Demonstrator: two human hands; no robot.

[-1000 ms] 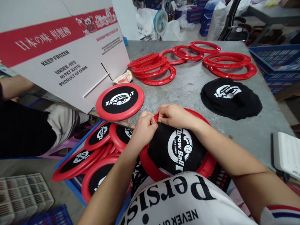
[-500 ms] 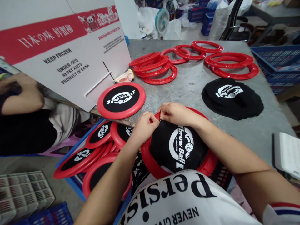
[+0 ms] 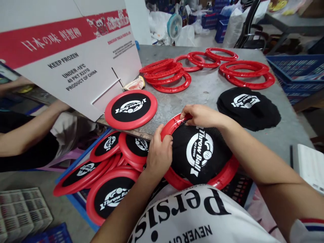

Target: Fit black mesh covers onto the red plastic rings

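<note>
A red plastic ring [image 3: 173, 125] leans between my body and the table edge, with a black printed mesh disc [image 3: 178, 162] lying across it. My left hand [image 3: 160, 150] is closed round the ring's left side. At the ring's far rim, my right hand [image 3: 198, 116] pinches the edge of the black mesh disc against the ring. Part of the ring lies hidden under the mesh and my right forearm. A finished red-and-black throw disc [image 3: 131, 109] lies on the table just beyond my left hand.
Several red rings [image 3: 172, 88] lie along the far side of the grey table [image 3: 202, 91]. Black mesh discs [image 3: 263, 116] are stacked at right. Throw discs [image 3: 111, 195] fill a blue crate below left. A white carton [image 3: 83, 94] stands left, beside another person's arm [image 3: 32, 126].
My left hand has gone from pinching the mesh edge to gripping the ring's side. My right hand has shifted slightly right along the rim, and more of the ring's edge shows.
</note>
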